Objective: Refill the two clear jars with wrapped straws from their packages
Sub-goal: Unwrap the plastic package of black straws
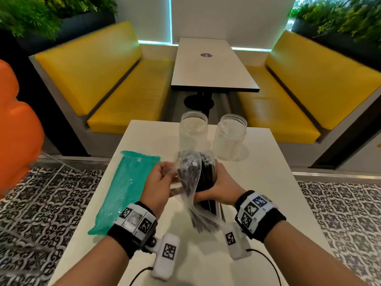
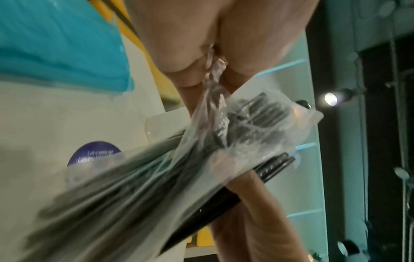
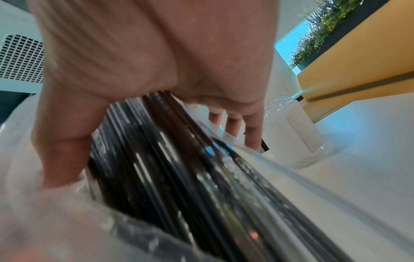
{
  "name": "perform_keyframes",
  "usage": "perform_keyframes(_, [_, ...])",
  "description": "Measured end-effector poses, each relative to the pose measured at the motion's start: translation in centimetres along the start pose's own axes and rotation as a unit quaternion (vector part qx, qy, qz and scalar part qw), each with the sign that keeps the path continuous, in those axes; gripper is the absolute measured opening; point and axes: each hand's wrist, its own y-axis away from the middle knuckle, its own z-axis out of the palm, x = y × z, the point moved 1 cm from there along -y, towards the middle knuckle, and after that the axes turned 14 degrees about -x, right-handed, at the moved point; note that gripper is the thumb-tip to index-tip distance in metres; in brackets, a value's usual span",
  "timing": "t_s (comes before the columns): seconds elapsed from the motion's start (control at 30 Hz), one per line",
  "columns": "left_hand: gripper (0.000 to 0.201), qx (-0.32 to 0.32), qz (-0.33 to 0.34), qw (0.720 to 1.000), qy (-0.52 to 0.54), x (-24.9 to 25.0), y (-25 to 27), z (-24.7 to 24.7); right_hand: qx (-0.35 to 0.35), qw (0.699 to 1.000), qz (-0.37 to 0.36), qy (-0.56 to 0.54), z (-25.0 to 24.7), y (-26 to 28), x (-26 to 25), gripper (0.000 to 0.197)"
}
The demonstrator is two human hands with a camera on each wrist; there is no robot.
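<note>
My right hand (image 1: 221, 189) is wrapped around a thick bundle of black straws (image 1: 206, 176), thumb on the near side and fingers (image 3: 233, 124) curled round the far side, holding it upright above the white table (image 1: 278, 182). My left hand (image 1: 159, 180) pinches the loose clear plastic bag (image 1: 188, 174) that hangs off the bundle, thumb and fingertips closed on a gathered fold of it, as the left wrist view shows close up. The bag is crumpled and trails down toward me, with more black straws lying inside its lower part. Just to the left of my left hand, a teal package of straws (image 1: 125, 190) lies flat on the table, running lengthwise away from me. Beyond the bundle, two clear jars stand upright with open mouths near the table's far edge: the left jar (image 1: 193, 131) right behind the straws, the right jar (image 1: 231, 137) just beside it, a little apart. Past the table are yellow benches (image 1: 115, 85) and another table (image 1: 208, 67).
</note>
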Motion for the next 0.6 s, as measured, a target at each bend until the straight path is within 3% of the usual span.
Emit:
perform_keyframes(0.1, [0.021, 0.03, -0.046, 0.991, 0.125, -0.8, -0.7, -0.3, 0.001, 0.999, 0.02, -0.034, -0.1, 0.5, 0.6, 0.115])
perform_keyframes(0.2, [0.016, 0.019, -0.079, 0.978, 0.191, -1.6, -0.8, -0.6, -0.017, 0.999, 0.022, -0.037, 0.0, 0.8, 0.9, 0.111])
perform_keyframes(0.33, [0.057, -0.03, -0.063, 0.996, 0.064, -1.2, -0.6, 0.2, -0.031, 0.999, 0.005, -0.034, 0.5, 0.9, 1.2, 0.109])
perform_keyframes(0.4, [0.051, -0.045, -0.037, 0.998, 0.026, -1.0, -0.6, 0.6, -0.029, 0.999, -0.009, -0.038, 0.7, 0.9, 1.4, 0.113])
perform_keyframes(0.5, [0.02, -0.029, -0.02, 0.999, -0.021, -0.8, -0.7, 0.8, -0.029, 0.999, -0.013, -0.044, 0.8, 0.7, 1.7, 0.121])
perform_keyframes(0.6, [0.024, 0.006, 0.005, 0.999, -0.048, -1.0, -0.9, 0.4, -0.019, 0.998, -0.015, -0.066, 1.1, 0.4, 2.3, 0.124])
